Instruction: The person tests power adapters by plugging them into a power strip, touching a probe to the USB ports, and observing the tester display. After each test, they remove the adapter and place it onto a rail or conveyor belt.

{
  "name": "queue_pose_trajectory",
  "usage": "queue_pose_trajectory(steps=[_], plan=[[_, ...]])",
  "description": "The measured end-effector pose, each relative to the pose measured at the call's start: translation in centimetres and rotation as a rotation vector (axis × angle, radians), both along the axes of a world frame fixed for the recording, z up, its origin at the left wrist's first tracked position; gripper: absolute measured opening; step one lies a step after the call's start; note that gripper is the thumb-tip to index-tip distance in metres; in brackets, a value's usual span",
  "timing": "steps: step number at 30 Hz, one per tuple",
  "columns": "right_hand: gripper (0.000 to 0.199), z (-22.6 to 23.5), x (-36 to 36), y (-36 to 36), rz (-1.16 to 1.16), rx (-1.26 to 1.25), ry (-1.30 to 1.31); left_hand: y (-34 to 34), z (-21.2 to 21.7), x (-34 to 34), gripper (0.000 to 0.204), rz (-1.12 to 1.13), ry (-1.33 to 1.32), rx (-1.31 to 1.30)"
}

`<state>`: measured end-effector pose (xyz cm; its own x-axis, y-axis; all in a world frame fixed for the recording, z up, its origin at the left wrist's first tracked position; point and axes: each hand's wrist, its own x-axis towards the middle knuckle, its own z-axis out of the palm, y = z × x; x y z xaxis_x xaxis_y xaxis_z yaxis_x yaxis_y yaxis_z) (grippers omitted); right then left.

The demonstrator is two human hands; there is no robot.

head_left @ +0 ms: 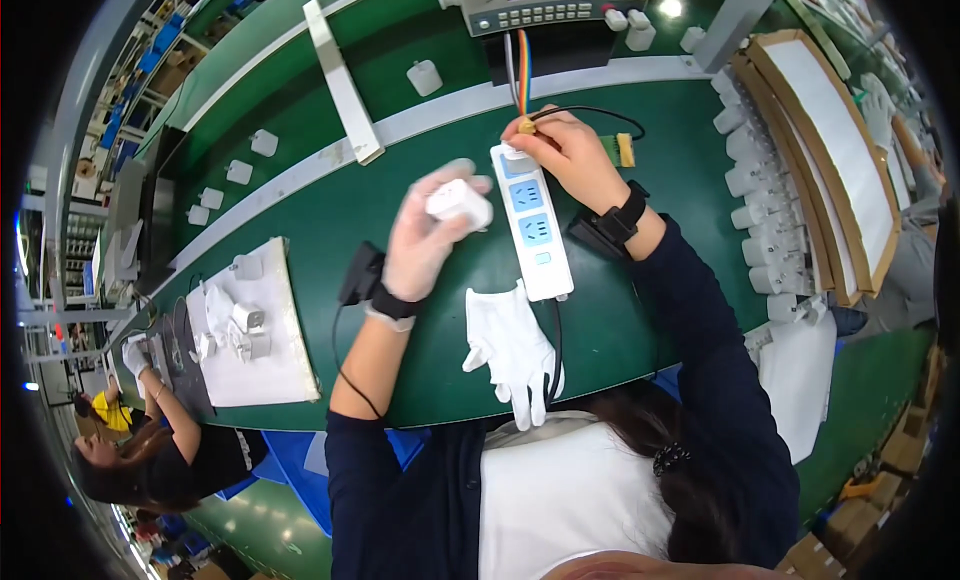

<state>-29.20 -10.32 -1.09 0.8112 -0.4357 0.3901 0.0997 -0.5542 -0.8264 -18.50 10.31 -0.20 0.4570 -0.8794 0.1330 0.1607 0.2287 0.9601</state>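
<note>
So left hand (425, 242), gloved, is clamped on a small white plug adapter (460, 202), w/ right hand (563, 152) fingers together pinching at the far end of a white power strip (532, 223), lying lengthwise away from the person on the green tabletop (400, 180).

I count two hands at the bench: my left hand (425, 235), in a thin glove, and my bare right hand (565, 152). One white power strip (531, 220) lies between them, with two blue socket faces showing. There is one small white adapter (458, 202) at my left hand and one loose white glove (512, 348) by the table edge. One test instrument (545, 2) stands at the back. On the white tray (262, 352) to the left I make out about three adapters. Roughly four more adapters (238, 172) sit along the far belt. One co-worker (150, 450) is nearby.
</note>
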Motion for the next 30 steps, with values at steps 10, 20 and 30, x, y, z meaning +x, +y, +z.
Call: queue_pose_trajectory(steps=[10, 20, 30], plan=[[0.02, -0.4, 0.0, -0.3, 0.031, 0.068, -0.014, -3.6, -3.1, -2.9, 0.051, -0.13, -0.901, 0.059], [0.019, -1.5, 0.3, 0.2, -0.006, -0.028, -0.083, -5.8, -4.0, 1.1, 0.053, 0.033, -0.275, -0.052], [0.013, 2.8, -3.4, 1.3, 0.091, 0.056, -0.197, -8.4, -5.5, 1.7, 0.037, 0.061, -0.416, 0.183]])
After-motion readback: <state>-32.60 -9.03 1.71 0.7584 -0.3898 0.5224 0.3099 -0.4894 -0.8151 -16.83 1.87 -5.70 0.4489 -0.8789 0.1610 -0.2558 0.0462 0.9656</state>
